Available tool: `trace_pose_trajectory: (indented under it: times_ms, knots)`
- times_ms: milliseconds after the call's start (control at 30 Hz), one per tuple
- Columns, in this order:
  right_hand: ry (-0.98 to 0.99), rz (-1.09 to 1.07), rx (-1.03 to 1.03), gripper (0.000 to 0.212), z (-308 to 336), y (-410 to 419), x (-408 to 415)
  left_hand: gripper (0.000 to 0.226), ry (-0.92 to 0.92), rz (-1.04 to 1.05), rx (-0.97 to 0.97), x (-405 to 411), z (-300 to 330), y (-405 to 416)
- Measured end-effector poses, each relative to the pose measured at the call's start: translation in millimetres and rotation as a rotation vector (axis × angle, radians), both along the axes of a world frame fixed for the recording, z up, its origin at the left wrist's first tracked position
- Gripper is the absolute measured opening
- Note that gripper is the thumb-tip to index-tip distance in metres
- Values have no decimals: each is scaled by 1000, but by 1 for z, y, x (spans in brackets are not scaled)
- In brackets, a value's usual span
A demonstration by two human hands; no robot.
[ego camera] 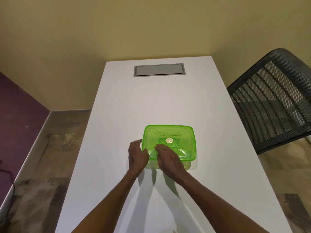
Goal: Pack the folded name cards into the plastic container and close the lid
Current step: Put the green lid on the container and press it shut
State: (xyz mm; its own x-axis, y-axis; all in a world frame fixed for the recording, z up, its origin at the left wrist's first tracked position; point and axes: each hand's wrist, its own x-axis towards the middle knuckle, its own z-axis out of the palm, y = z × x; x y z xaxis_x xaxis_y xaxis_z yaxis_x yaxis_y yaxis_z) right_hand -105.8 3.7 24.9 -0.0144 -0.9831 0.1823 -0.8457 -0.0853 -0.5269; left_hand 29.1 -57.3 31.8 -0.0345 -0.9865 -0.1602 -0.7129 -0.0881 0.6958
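Observation:
A plastic container with a translucent green lid (181,137) stands on the white table (151,101), the lid lying on top of it with a small round white sticker at its centre. My left hand (137,155) is at the container's near left corner, fingers relaxed against its side. My right hand (168,157) lies flat on the lid's near edge with straight fingers. The container's clear body shows only a little below the lid at the front. No name cards can be made out through the green plastic.
A grey cable hatch (159,70) is set into the table's far end. A black mesh office chair (272,101) stands close to the table's right edge. The floor drops away on the left side of the table.

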Motion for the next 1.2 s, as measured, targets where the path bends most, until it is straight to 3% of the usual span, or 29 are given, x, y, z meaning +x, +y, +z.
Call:
trace_pose_trajectory:
  times_ms: [67,167,300,400,500,933,1200]
  knots:
    - [-28,-172,-66,33,-4,-6,-12,47,-55,-143,-199,-10,4,-5]
    - [22,-354,61,45,-8,-19,-35,49,-167,-376,-336,-31,5,-20]
    - [128,-363,249,64,-20,-34,-65,65,-421,-598,-328,-48,-13,-40]
    - [168,-334,265,69,-29,-40,-74,79,-542,-576,-269,-47,-31,-45]
    - [189,-314,245,72,-36,-42,-75,84,-549,-535,-238,-43,-43,-42]
    - [326,-234,231,72,-46,-46,-82,68,-545,-482,-279,-46,-51,-35]
    - [301,-243,193,71,-50,-46,-83,67,-572,-466,-316,-46,-56,-35]
